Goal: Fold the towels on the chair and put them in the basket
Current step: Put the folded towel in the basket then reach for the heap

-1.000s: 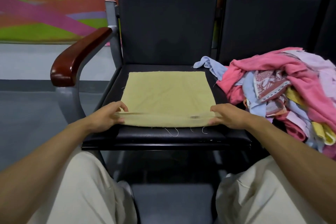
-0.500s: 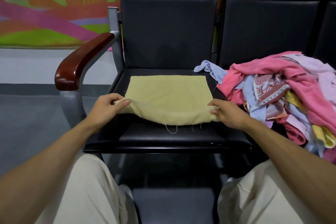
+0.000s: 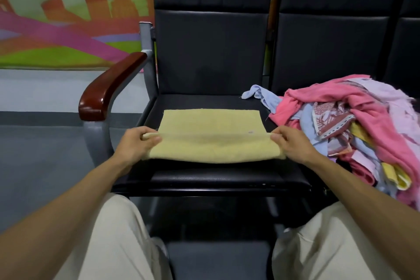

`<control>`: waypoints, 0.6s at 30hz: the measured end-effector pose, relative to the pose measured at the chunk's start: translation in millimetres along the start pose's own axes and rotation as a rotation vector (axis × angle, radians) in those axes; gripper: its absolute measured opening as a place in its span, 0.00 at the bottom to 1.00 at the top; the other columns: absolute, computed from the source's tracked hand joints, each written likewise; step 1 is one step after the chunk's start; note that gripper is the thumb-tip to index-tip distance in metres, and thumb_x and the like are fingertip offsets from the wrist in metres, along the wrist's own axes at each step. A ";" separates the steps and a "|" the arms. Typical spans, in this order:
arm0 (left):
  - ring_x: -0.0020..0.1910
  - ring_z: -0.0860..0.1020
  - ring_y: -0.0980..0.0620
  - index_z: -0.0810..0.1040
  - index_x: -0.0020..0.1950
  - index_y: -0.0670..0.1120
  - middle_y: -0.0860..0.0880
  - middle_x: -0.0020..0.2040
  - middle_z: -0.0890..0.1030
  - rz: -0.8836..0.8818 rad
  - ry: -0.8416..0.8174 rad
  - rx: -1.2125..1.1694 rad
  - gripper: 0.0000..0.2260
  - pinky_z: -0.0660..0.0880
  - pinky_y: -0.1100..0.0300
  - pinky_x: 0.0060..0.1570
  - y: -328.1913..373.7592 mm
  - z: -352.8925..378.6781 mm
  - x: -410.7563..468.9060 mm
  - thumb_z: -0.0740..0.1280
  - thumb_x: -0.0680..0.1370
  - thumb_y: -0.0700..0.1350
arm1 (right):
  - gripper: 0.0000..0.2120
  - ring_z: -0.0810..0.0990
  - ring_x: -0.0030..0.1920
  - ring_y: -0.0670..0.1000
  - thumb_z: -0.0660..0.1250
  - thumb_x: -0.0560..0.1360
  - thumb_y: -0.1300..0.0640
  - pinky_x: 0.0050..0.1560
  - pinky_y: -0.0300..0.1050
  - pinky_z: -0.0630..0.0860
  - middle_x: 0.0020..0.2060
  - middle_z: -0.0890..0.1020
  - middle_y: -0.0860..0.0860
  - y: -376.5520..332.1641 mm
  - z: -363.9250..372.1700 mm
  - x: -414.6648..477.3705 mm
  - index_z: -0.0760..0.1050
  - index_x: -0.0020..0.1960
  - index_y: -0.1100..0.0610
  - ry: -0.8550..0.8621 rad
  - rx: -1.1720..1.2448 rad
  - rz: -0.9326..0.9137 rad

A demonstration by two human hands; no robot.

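Seating comes first: a black padded chair (image 3: 211, 179) with a wooden armrest (image 3: 106, 91) serves as the work surface, its flat seat giving room to lay cloth square; a second seat adjoins it on the person's right. On that adjoining seat, spilling toward the first, lies a heap of unfolded towels (image 3: 354, 129), pink, pale blue, lilac, yellow and patterned, kept just beside the work area, presumably so the next piece is within reach. No basket is visible from this view. On the first seat lies a yellow towel (image 3: 211, 125), its far half flat on the cushion and its near edge raised and carried over toward the back, so a soft roll of cloth hangs at the front. The fold in hand appears to be the first halving, near edge to far edge. Left hand (image 3: 136, 145) is closed on the near left corner of the towel, thumb over fingers; right hand (image 3: 293, 145) pinches the near right corner likewise. Both corners are held level and taut between the hands, evidently to keep the edge straight for alignment. Judgement: task at an early stage, with most of the heap untouched.
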State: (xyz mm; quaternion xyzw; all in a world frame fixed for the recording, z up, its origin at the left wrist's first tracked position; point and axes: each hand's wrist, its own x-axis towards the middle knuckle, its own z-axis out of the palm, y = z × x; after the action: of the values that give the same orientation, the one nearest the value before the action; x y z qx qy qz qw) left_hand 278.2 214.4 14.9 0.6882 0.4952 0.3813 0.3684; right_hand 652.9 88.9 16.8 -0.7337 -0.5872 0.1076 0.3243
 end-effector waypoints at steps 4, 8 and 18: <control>0.39 0.72 0.54 0.77 0.48 0.44 0.50 0.41 0.77 -0.034 -0.156 0.171 0.06 0.68 0.61 0.36 3.9 4.0 -14.2 0.62 0.81 0.43 | 0.08 0.77 0.38 0.48 0.68 0.77 0.60 0.35 0.31 0.70 0.35 0.80 0.48 -0.6 -0.2 -18.8 0.78 0.40 0.57 -0.263 0.037 0.073; 0.47 0.73 0.53 0.74 0.51 0.45 0.53 0.46 0.76 -0.046 -0.156 0.273 0.08 0.68 0.59 0.45 8.2 4.7 -13.7 0.56 0.82 0.45 | 0.07 0.78 0.41 0.45 0.70 0.75 0.61 0.45 0.35 0.73 0.38 0.82 0.48 -7.2 -2.6 -18.8 0.79 0.38 0.55 -0.267 0.186 0.123; 0.50 0.73 0.53 0.77 0.55 0.43 0.51 0.51 0.76 0.007 0.129 0.196 0.08 0.66 0.60 0.47 17.3 30.5 67.9 0.60 0.81 0.40 | 0.04 0.76 0.42 0.46 0.66 0.78 0.58 0.37 0.27 0.65 0.41 0.81 0.48 -9.6 -0.1 68.8 0.80 0.47 0.56 0.029 -0.043 0.060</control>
State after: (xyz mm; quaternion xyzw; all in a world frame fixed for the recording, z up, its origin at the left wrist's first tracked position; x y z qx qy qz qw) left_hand 327.1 271.7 27.7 0.6967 0.5503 0.3759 0.2656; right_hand 665.1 154.0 38.1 -0.7592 -0.5625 0.0939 0.3136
